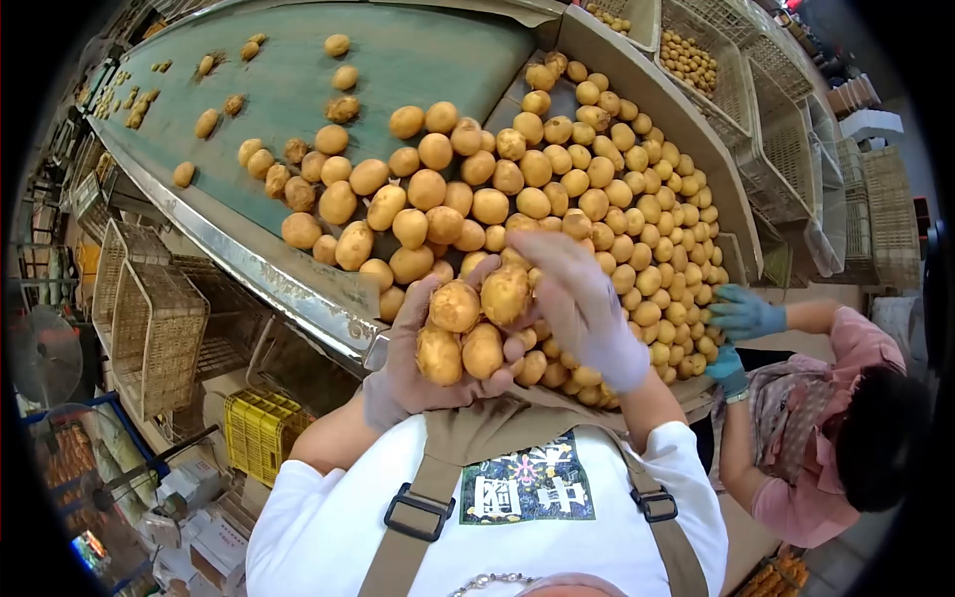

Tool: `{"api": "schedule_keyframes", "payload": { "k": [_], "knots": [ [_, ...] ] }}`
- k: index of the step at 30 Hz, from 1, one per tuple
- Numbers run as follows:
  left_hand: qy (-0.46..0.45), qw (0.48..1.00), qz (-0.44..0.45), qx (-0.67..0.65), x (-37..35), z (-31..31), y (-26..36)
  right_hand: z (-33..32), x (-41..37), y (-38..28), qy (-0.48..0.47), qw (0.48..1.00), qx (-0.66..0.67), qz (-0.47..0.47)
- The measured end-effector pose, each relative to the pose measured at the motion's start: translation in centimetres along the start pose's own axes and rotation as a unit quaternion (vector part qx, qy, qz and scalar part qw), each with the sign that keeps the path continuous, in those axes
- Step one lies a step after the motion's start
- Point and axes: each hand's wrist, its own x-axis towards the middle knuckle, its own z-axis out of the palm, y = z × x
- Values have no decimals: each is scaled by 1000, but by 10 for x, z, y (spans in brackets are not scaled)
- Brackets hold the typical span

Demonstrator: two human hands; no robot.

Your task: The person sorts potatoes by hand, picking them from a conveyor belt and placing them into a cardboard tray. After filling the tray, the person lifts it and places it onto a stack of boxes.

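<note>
Several round yellow-brown potatoes (439,355) rest in my left hand (403,363), which is gloved and cupped around them at the near edge of the pile. My right hand (587,308), gloved too, is beside the upper right potato (505,295) of this group, its fingers bent over toward it; motion blurs them, so I cannot tell whether they grip it. A large pile of potatoes (637,219) spreads just beyond both hands.
A green conveyor belt (288,75) with scattered potatoes reaches to the upper left, edged by a metal rail (249,264). Plastic crates (776,149) line the right. A yellow crate (261,435) is at lower left. A co-worker's blue-gloved hands (746,313) touch the pile's right side.
</note>
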Motion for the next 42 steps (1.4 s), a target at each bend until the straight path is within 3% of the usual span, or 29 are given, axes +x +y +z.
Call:
{"api": "schedule_keyframes", "payload": {
  "k": [2, 3, 4, 6, 8, 10, 13, 15, 16, 18, 20, 22, 24, 25, 26, 28, 30, 32, 37, 40, 41, 42],
  "knots": [
    [-56, 998, -28, -29, -1, 1, -1, 9, 6, 33, -32, 988, -120, 92],
    [-66, 997, -22, -36, -2, -4, 1, 19, 5, 48, -96, 957, -233, 144],
    [-76, 996, -16, -44, -3, -9, 2, 27, 2, 64, -164, 933, -289, 138],
    [-67, 996, 22, -56, -6, -11, 2, 40, -7, 73, -160, 921, -342, 100],
    [-84, 993, 53, -57, -5, -14, 2, 41, 10, 67, -269, 877, -339, 209],
    [-64, 994, 84, -4, -8, -14, 3, 40, 16, 70, -277, 874, -309, 253],
    [-60, 988, 140, 13, -18, -6, 4, 37, -1, 73, -90, 956, -227, 161],
    [-98, 979, 180, 13, -24, -10, -2, 30, -3, 57, 42, 964, 35, 261],
    [-117, 973, 199, 12, -27, -11, -4, 23, -6, 44, 130, 928, 182, 299],
    [-91, 970, 225, -24, -30, -12, -12, 32, -11, 6, 135, 964, 134, 185],
    [-94, 968, 230, -33, -33, -8, -19, 34, -1, -11, 5, 1000, -30, -6],
    [-80, 966, 244, -38, -40, -8, -25, 35, -4, 8, 50, 993, 28, 103],
    [-127, 954, 273, -8, -54, -15, -28, 19, -11, 24, 123, 975, 49, 178],
    [-125, 950, 285, -6, -61, -17, -28, 11, -16, 18, 108, 967, 38, 229],
    [-122, 948, 295, -4, -68, -17, -29, 7, -22, 14, 15, 974, -34, 222],
    [-111, 945, 305, -30, -72, -17, -34, 13, -53, 4, -216, 948, -33, 234],
    [-114, 946, 303, -32, -72, -20, -36, 26, -74, -12, -204, 965, -108, 122],
    [-105, 947, 301, -31, -70, -20, -39, 27, -102, -12, -206, 962, -160, 78],
    [-94, 955, 278, -30, -69, -27, -44, 21, -109, 18, -30, 975, -55, 212],
    [-80, 957, 276, -36, -71, -24, -47, 12, -61, -2, -54, 976, -137, 163],
    [-76, 957, 276, -38, -71, -23, -49, 14, -53, 5, -132, 969, -164, 133],
    [-74, 956, 282, -37, -69, -24, -50, 23, -44, 2, -205, 939, -211, 177]
  ]
}}
